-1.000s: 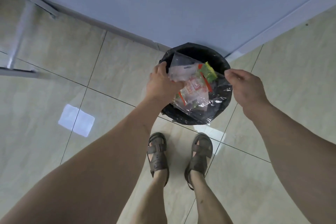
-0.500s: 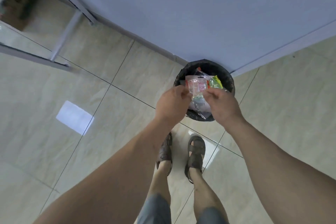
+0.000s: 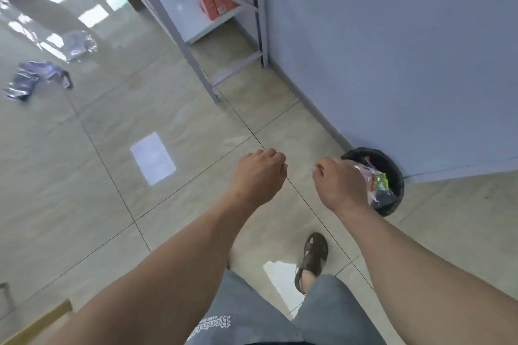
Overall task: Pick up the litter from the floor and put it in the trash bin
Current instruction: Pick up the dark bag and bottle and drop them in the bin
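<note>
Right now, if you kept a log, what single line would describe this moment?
left hand: curled, empty | right hand: curled, empty | clear bag: in trash bin | silver wrappers: on floor, far left

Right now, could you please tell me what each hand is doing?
Left hand: fingers curled, holding nothing.
Right hand: fingers curled, holding nothing; the clear bag sits in the bin.
</note>
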